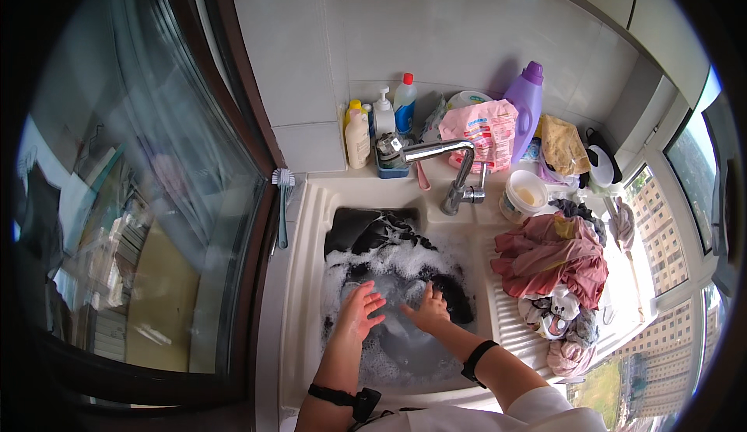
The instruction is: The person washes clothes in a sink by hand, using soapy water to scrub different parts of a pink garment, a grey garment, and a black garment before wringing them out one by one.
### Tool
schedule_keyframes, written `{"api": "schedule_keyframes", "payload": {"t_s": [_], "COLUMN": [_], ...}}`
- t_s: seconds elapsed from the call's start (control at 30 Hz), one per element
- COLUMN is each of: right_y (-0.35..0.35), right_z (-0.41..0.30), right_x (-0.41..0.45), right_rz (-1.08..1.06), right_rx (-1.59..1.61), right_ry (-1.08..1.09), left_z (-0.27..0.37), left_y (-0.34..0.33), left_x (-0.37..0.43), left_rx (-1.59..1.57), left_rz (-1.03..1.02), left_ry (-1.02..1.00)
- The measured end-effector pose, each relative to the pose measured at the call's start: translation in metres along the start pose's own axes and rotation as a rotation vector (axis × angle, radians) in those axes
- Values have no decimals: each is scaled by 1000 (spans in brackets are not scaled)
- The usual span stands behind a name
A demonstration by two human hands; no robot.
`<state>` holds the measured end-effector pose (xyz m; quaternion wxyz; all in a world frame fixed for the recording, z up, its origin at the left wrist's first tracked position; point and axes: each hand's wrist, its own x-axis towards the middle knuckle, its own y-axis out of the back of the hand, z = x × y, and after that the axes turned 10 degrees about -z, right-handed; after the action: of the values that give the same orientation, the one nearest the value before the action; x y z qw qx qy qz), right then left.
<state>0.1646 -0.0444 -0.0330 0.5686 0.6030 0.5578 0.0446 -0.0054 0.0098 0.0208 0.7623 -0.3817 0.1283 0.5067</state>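
Note:
My left hand (360, 310) is over the left part of a sink basin (303, 292), its fingers apart and nothing in them. To the right, my right hand (430, 309) is spread above the cloudy, foamy water (402, 338), also holding nothing. Dark wet fabric (373, 231) lies at the back of the basin, partly under white foam. More dark fabric (455, 298) shows just right of my right hand. What lies under the cloudy water is hidden. A chrome faucet (461, 181) stands behind the basin.
A heap of pink clothing (554, 257) lies on the ribbed drainboard (508, 315), beside a white tub (524, 194). Several bottles, a pink bag (481, 131) and a purple detergent bottle (525, 108) line the wall. A scrub brush (283, 207) rests left, by the glass door frame.

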Motion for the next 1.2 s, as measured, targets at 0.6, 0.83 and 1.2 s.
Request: {"api": "schedule_keyframes", "payload": {"t_s": [0.6, 0.83, 1.2], "right_y": [-11, 49, -20], "right_z": [-25, -95, -103], "right_x": [30, -30, -81], "right_rz": [-6, -8, 15], "right_rx": [189, 974, 388], "right_ry": [221, 848, 739], "left_z": [-66, -22, -122], "left_y": [25, -6, 72], "left_x": [34, 3, 92], "left_rx": [-332, -807, -853], "left_rz": [-51, -93, -375], "left_ry": [440, 344, -113]}}
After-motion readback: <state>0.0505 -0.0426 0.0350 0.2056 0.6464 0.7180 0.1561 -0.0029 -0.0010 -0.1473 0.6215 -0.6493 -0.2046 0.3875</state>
